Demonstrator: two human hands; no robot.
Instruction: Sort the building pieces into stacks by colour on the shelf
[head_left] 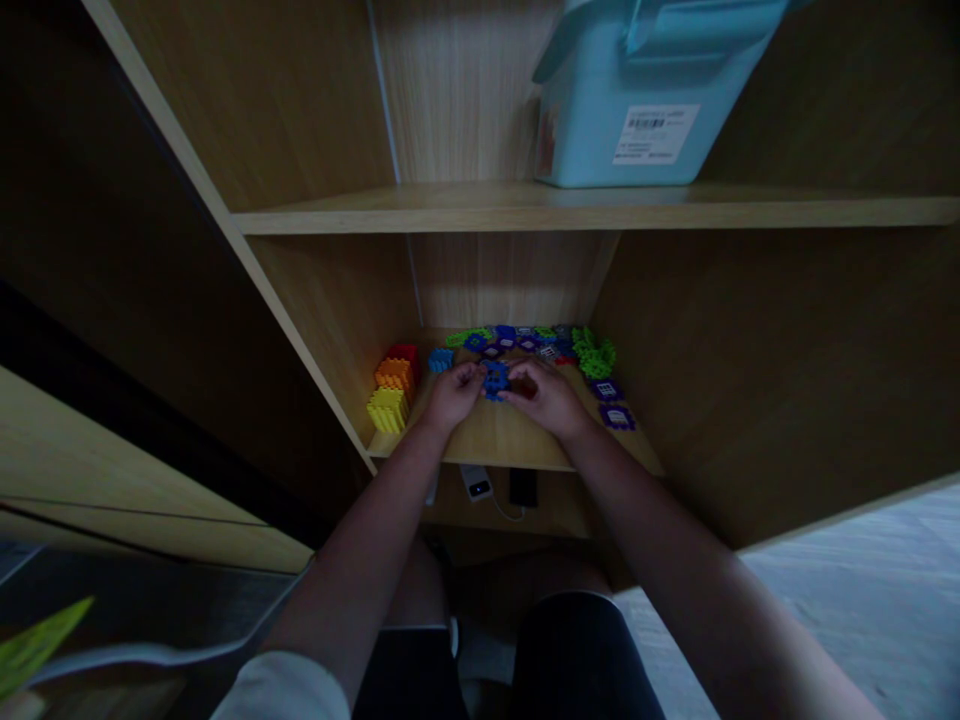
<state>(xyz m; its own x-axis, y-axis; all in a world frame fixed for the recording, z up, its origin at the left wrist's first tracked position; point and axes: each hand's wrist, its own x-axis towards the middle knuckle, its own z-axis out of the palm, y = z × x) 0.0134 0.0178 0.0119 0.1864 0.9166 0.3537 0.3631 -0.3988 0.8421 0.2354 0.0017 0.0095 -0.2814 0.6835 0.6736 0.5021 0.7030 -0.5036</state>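
Between my two hands, just over the middle shelf, is a blue interlocking plastic piece [495,380] with an opening in it. The fingers of my left hand [455,393] are closed on its left edge. On its other side, my right hand [547,395] pinches it between thumb and fingers. Behind my left hand stands a small blue stack of pieces [441,359]. Yellow pieces [388,409], orange pieces [395,375] and red pieces [406,355] are stacked by the left wall. Purple window pieces [616,416] lie right of my right hand, near green pieces [593,352].
A row of mixed green, blue and purple pieces [506,337] runs along the shelf's back. On the upper shelf [450,212] sits a light-blue lidded bin [622,110]. Below are a white device [476,482] with a cable and a black device [523,487]. Cabinet walls rise on both sides.
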